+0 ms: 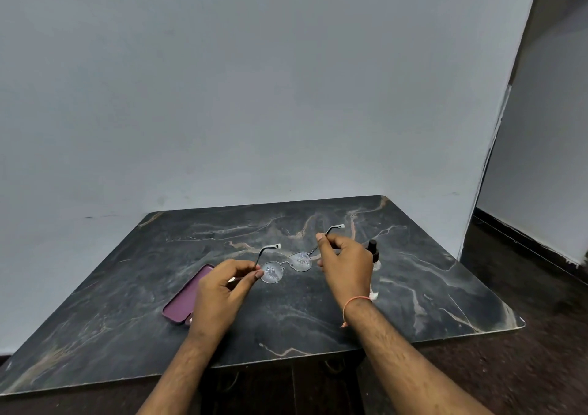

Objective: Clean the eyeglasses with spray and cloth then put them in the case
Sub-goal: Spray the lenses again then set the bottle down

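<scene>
I hold thin metal-framed eyeglasses (288,265) above the dark marble table (286,313), temples unfolded and pointing away from me. Both lenses carry droplets or smudges. My left hand (222,290) pinches the left temple near its hinge. My right hand (345,265) pinches the right temple. An open maroon case (186,297) lies on the table to the left, partly behind my left hand. A dark spray bottle (374,249) stands behind my right hand, mostly hidden. A bit of white cloth (374,294) shows by my right wrist.
The table stands against a pale grey wall (254,112). Its right side and front edge border a dark floor (541,335). An orange thread band circles my right wrist.
</scene>
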Available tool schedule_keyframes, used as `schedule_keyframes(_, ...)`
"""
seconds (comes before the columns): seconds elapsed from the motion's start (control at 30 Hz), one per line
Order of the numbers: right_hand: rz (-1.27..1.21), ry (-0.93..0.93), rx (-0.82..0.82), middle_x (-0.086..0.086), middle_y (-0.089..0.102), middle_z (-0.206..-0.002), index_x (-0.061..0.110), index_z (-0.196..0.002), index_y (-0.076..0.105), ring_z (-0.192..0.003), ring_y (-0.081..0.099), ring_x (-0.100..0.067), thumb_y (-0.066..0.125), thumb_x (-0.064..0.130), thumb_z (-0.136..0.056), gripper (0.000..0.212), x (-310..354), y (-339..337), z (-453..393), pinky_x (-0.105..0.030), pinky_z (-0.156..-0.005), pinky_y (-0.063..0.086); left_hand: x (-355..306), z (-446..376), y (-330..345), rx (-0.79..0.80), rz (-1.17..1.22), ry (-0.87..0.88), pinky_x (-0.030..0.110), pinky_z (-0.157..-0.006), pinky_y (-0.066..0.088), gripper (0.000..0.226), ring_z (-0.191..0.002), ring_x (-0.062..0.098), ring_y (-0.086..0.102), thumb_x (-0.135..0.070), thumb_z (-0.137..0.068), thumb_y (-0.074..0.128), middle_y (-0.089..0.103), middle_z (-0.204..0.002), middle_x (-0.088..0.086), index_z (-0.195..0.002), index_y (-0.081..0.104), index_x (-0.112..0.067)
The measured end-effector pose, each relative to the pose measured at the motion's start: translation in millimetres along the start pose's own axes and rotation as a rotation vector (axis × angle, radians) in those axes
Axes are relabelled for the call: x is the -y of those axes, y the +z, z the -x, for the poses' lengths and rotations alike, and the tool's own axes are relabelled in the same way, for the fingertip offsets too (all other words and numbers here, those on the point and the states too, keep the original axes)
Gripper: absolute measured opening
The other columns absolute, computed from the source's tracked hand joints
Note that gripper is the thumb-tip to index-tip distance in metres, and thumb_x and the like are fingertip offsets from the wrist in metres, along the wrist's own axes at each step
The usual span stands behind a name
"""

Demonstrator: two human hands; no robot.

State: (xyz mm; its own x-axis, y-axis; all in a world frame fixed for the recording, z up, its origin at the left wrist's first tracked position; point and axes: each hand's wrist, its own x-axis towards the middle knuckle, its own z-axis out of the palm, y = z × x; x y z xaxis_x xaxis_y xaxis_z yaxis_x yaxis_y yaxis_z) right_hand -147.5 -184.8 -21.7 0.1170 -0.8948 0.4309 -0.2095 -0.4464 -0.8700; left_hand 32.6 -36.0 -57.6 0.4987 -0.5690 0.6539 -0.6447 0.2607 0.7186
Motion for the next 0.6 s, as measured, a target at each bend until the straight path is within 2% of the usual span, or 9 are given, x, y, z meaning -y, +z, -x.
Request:
schedule_keyframes(0.13, -0.019, -0.036, 0.013, 0.012, 0.077, -0.079, 0.049, -0.096, 0.066, -0.07, 0.076, -0.017, 0.069, 0.05, -0.097, 0.004, 0.5, -0.3, 2.9, -0.044, -0.072, 0.064, 2.3, -9.1, 6.7, -0.057, -0.089, 0.004, 0.009, -0.081, 0.055, 0.01, -0.09, 0.004, 0.077, -0.017, -0.089, 0.086, 0.08, -0.094, -0.017, -0.098, 0.084, -0.02)
schedule_keyframes(0.2, -0.03, -0.02, 0.011, 0.015, 0.077, -0.083, 0.054, -0.091, 0.069, -0.07, 0.077, -0.016, 0.07, 0.051, -0.095, 0.005, -2.3, -1.7, 4.3, -0.044, -0.073, 0.065, 1.4, -12.7, 11.5, -0.072, -0.096, -0.007, 0.007, -0.08, 0.054, 0.011, -0.091, 0.001, 0.076, -0.018, -0.089, 0.085, 0.079, -0.096, -0.017, -0.1, 0.084, -0.021)
schedule_keyframes(0.23, -0.041, 0.001, 0.012, 0.02, 0.076, -0.087, 0.053, -0.088, 0.071, -0.068, 0.077, -0.015, 0.072, 0.05, -0.095, 0.007, -3.9, -2.8, 5.3, -0.044, -0.072, 0.065, 1.3, -14.1, 14.7, -0.076, -0.094, -0.012, 0.006, -0.08, 0.054, 0.01, -0.092, 0.0, 0.076, -0.019, -0.09, 0.085, 0.079, -0.096, -0.017, -0.1, 0.083, -0.022)
schedule_keyframes(0.3, -0.082, 0.044, 0.019, 0.025, 0.075, -0.088, 0.04, -0.1, 0.078, -0.061, 0.076, -0.012, 0.076, 0.04, -0.097, 0.004, -2.8, -9.3, 11.6, -0.039, -0.07, 0.066, 1.2, -15.2, 21.1, -0.074, -0.097, -0.008, 0.006, -0.081, 0.054, 0.011, -0.092, -0.002, 0.076, -0.018, -0.09, 0.085, 0.079, -0.097, -0.019, -0.1, 0.083, -0.023)
schedule_keyframes(0.4, -0.088, 0.049, 0.024, 0.024, 0.074, -0.088, 0.02, -0.119, 0.079, -0.064, 0.077, -0.01, 0.077, 0.033, -0.098, 0.025, -9.1, -19.4, 22.8, -0.034, -0.074, 0.066, 2.6, -14.4, 30.1, -0.072, -0.083, -0.024, 0.009, -0.082, 0.056, 0.011, -0.092, -0.002, 0.076, -0.016, -0.091, 0.085, 0.08, -0.096, -0.018, -0.101, 0.083, -0.021)
schedule_keyframes(0.5, 0.061, -0.112, -0.032, 0.022, 0.068, -0.085, 0.026, -0.12, 0.078, -0.08, 0.072, -0.002, 0.078, 0.036, -0.096, 0.026, -22.4, -32.7, 38.9, -0.036, -0.082, 0.063, 7.3, -11.5, 36.0, -0.089, -0.072, -0.068, 0.012, -0.084, 0.058, 0.013, -0.092, -0.003, 0.077, -0.017, -0.092, 0.085, 0.08, -0.097, -0.02, -0.103, 0.083, -0.025)
schedule_keyframes(0.57, 0.178, -0.188, -0.131, 0.02, 0.063, -0.096, 0.032, -0.123, 0.073, -0.084, 0.065, -0.005, 0.08, 0.035, -0.094, 0.03, -30.8, -44.6, 46.0, -0.04, -0.078, 0.061, 12.9, -9.3, 38.2, -0.099, -0.073, -0.087, 0.014, -0.083, 0.059, 0.013, -0.092, -0.002, 0.077, -0.018, -0.092, 0.085, 0.08, -0.097, -0.019, -0.102, 0.083, -0.026)
schedule_keyframes(0.6, 0.226, -0.189, -0.176, 0.018, 0.061, -0.106, 0.032, -0.128, 0.067, -0.091, 0.064, -0.009, 0.081, 0.035, -0.092, 0.039, -34.5, -51.4, 47.5, -0.042, -0.08, 0.06, 15.5, -8.2, 38.7, -0.105, -0.072, -0.097, 0.016, -0.083, 0.06, 0.013, -0.091, -0.002, 0.077, -0.019, -0.092, 0.085, 0.08, -0.097, -0.019, -0.101, 0.082, -0.028)
